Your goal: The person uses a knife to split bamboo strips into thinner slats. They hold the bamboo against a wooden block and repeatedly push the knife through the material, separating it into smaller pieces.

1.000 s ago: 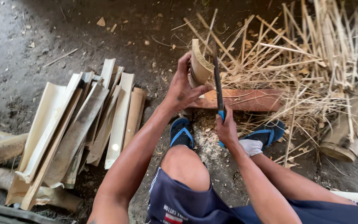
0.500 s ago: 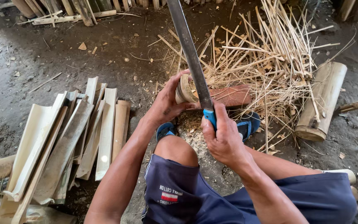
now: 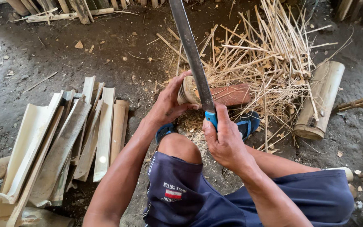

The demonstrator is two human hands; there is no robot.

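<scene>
One head-worn camera looks steeply down, close over the knees and ground.

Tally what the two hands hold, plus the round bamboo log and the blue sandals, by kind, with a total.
Long blades with blue handle, in right hand: 1
Bamboo pieces in left hand: 1
Round bamboo logs: 1
Blue sandals: 2
Total: 5

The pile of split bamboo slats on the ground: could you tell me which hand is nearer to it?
Left. The left hand, gripping a bamboo piece, is closer to the slats; the right hand holds the knife farther away.
</scene>
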